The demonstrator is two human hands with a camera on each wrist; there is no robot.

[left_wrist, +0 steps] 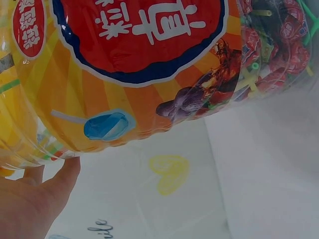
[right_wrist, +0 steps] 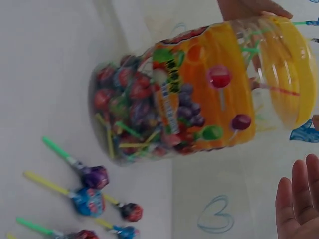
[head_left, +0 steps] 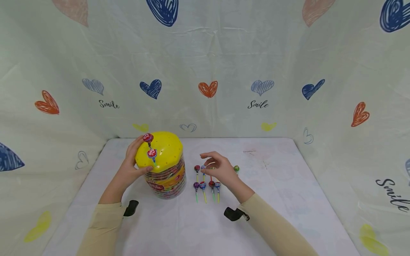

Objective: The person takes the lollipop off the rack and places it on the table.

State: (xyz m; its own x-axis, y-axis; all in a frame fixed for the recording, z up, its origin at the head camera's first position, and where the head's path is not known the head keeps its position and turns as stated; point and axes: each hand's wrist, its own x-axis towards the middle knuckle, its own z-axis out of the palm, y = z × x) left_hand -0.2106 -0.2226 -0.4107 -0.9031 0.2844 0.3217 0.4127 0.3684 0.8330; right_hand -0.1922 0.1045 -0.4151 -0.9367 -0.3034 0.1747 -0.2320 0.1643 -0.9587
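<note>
A clear plastic lollipop tub with a yellow perforated lid (head_left: 164,167) stands on the white worktop (head_left: 275,199), left of centre in the frame. Two red-wrapped lollipops (head_left: 150,145) stick up from the lid's left part. Right of the tub, loose lollipops on thin sticks (head_left: 205,186) lie in rows on the worktop. A heart-printed backdrop cloth (head_left: 208,89) rises behind, filling the upper frame.

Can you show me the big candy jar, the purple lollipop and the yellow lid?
candy jar (right_wrist: 199,94), right wrist view, orange label.
purple lollipop (right_wrist: 94,177), right wrist view, wrapped head.
yellow lid (head_left: 166,149), head view, top surface.
</note>
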